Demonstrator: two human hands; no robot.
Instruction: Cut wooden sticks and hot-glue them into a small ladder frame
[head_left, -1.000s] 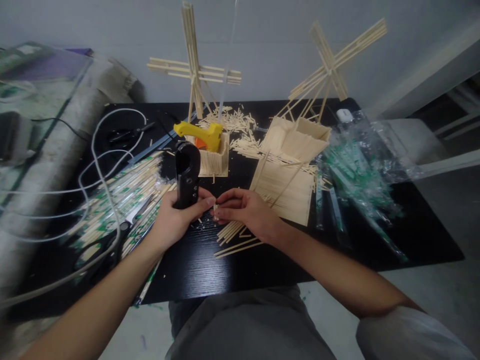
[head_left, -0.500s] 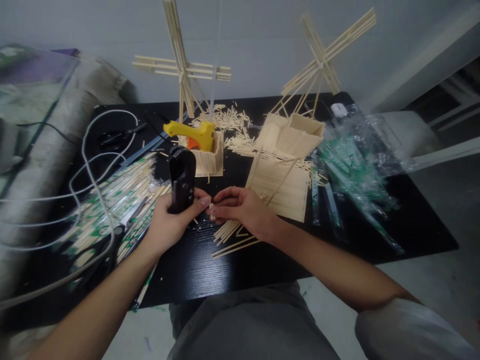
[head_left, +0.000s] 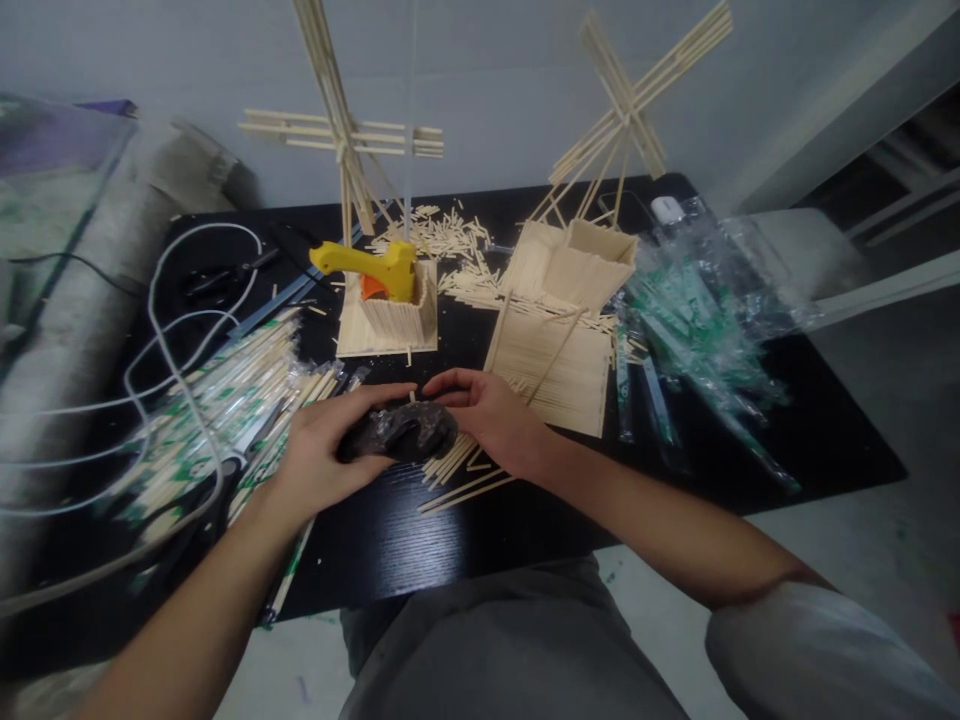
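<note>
My left hand (head_left: 315, 445) is wrapped round a black hand tool (head_left: 401, 430) with a bulky, scuffed end; its exact kind is unclear. The tool lies roughly level above the black table. Just beyond it, the tip of a short wooden stick (head_left: 412, 397) pokes up between my two hands. My right hand (head_left: 499, 415) is closed at the tool's far side, its fingertips pinched by that stick and partly hidden behind the tool. Below my right hand lie several loose wooden sticks (head_left: 450, 462).
A yellow glue gun (head_left: 390, 270) rests in a stick-built box (head_left: 401, 322). Behind stand two stick windmill shapes (head_left: 343, 140). A flat stick panel (head_left: 555, 375), a second box (head_left: 592, 265), offcuts (head_left: 442, 232), wrapped sticks (head_left: 210, 410), scissors (head_left: 217, 490), white cable (head_left: 176, 345) and plastic wrappers (head_left: 697, 300) surround my hands.
My left hand has turned the black tool from upright to nearly level, bringing its end toward my right fingers. My right hand stays close to its place. The view has shifted slightly.
</note>
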